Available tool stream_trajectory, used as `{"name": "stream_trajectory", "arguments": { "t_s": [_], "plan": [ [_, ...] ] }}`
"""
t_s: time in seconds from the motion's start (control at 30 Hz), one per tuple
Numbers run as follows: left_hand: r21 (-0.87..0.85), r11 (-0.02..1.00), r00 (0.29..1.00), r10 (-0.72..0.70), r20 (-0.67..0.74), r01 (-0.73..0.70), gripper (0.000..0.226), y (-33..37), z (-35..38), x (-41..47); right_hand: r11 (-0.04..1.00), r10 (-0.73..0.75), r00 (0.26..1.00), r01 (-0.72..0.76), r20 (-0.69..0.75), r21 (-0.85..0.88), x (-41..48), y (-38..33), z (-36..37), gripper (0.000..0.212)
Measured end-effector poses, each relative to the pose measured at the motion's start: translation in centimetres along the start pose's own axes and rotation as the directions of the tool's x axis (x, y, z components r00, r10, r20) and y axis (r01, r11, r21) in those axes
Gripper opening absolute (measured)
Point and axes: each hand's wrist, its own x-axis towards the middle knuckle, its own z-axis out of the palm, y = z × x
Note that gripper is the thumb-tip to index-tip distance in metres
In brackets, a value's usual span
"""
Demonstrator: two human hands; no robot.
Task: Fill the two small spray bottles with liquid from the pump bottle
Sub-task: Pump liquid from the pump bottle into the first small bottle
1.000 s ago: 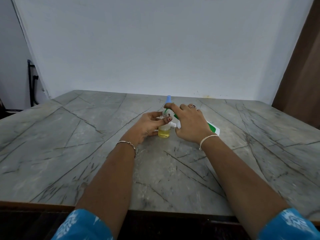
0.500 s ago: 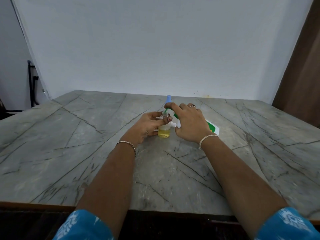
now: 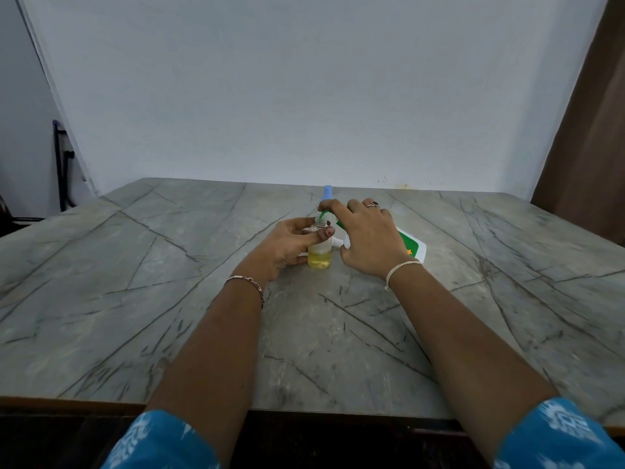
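Small clear spray bottle with yellow liquid (image 3: 319, 255) stands upright on the grey veined stone table (image 3: 135, 282), near centre. Left hand (image 3: 287, 240) grips its body, thumb across the front. Right hand (image 3: 368, 242) pinches a green part (image 3: 324, 214) at the bottle's neck. White-and-green pump bottle (image 3: 411, 245) lies on the table, partly hidden behind the right hand

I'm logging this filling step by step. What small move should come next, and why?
Probably a press down on the pump head. The right hand holds the tilted pump bottle with its green nozzle at the open neck of the small spray bottle, which the left hand grips upright on the table. Yellow liquid fills only the lower part of the small bottle.
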Motion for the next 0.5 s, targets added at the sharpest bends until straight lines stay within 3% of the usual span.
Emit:
{"name": "stream_trajectory", "arguments": {
  "t_s": [0.5],
  "plan": [
    [-0.007, 1.0, 1.0, -0.007, -0.013, 0.007, 0.052, -0.1, -0.08, 0.15, 1.0, 0.001, 1.0, -0.001, 0.0, 0.01, 0.08, -0.09, -0.17, 0.069]
  ]
}}
